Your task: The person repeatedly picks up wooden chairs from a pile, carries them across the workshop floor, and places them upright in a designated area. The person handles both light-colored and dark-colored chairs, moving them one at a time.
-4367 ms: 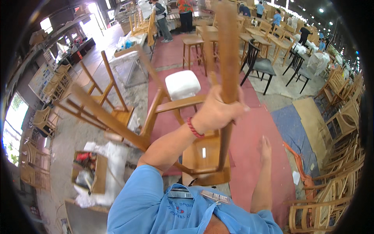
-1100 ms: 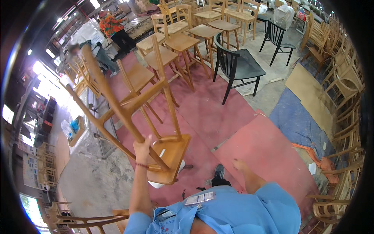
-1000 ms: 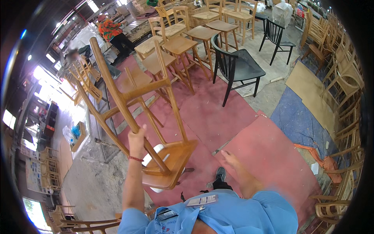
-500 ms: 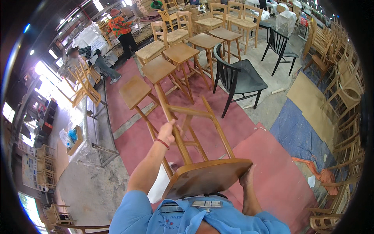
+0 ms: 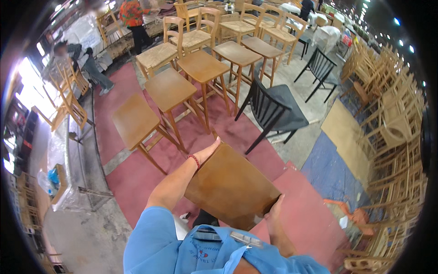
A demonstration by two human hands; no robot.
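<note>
A brown wooden stool [image 5: 233, 185] is upright in front of my body, its seat facing up and slightly tilted. My left hand [image 5: 206, 153] is closed on the far left edge of the seat, fingers along the side. At the near right corner, my right hand [image 5: 274, 209] grips the seat's edge, its fingers partly hidden. The seat hides most of the stool's legs. Just beyond my left hand stands a similar stool [image 5: 136, 119], first in a row with another stool [image 5: 171, 89] behind it.
A black spindle-back chair [image 5: 285, 107] stands ahead on the right, with another black chair [image 5: 319, 68] farther off. Woven-seat chairs [image 5: 157, 55] line the back. Stacked chair frames [image 5: 392, 132] fill the right side. A person [image 5: 133, 25] stands far left; red matting [image 5: 296, 210] covers the floor.
The stool has turned from legs-up to seat-up. My left hand has gone from a leg to the seat's edge; my right hand stays on the seat. The view has shifted.
</note>
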